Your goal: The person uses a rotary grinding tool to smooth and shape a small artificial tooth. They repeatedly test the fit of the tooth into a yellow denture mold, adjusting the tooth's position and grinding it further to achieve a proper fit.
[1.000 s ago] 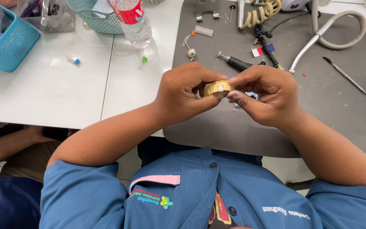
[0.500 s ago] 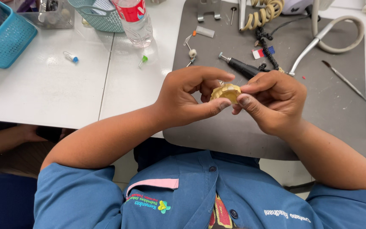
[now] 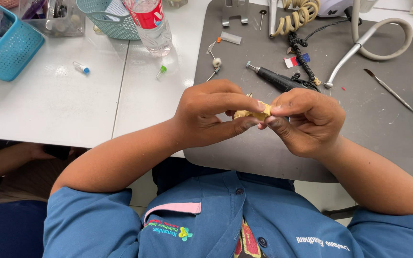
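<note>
A small yellowish cast (image 3: 253, 113) is pinched between both of my hands above the near part of a grey work mat (image 3: 369, 138). My left hand (image 3: 211, 117) grips it from the left with thumb below and fingers over the top. From the right, my right hand (image 3: 307, 122) closes on it with fingertips and thumb. Most of the cast is hidden by my fingers.
On the mat lie a black rotary handpiece (image 3: 276, 80) with coiled cord, a thin spatula (image 3: 392, 93), small burs (image 3: 214, 65) and a grey hose (image 3: 369, 40). A plastic bottle (image 3: 150, 24) and two teal baskets (image 3: 10, 45) stand on the white table. Another person's arm (image 3: 5, 160) rests at lower left.
The yellowish cast has been turned between my fingers and is now more covered by them. Both hands stay together over the mat.
</note>
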